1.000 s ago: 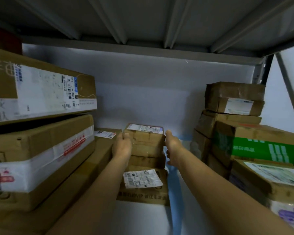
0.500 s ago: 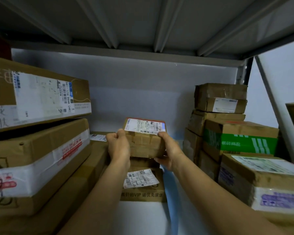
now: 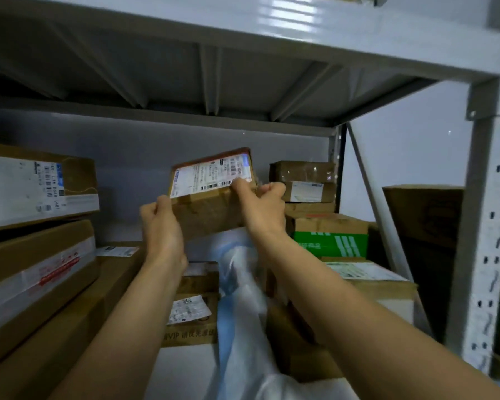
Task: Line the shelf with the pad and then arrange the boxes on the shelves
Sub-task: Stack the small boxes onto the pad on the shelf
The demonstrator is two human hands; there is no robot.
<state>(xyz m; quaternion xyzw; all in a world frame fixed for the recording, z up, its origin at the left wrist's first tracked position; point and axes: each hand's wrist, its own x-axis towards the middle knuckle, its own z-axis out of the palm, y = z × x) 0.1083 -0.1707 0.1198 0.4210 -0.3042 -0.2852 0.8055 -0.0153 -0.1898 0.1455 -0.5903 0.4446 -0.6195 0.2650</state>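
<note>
A small brown cardboard box with a white shipping label on top is held up in the air, tilted, above the middle of the shelf. My left hand grips its left side and my right hand grips its right top edge. Below it a white and blue pad is rumpled and lifted off the shelf floor. Two stacked small boxes remain underneath, the lower one with a label and printed text.
Long flat boxes are stacked at the left. Another stack with a green-banded box fills the right. A perforated grey upright stands at the right, and the upper shelf's ribbed underside is close overhead.
Both hands closed on the top small box of the middle stack and lifted it up and tilted it. The pad beneath has risen and bunched up. The camera pulled back.
</note>
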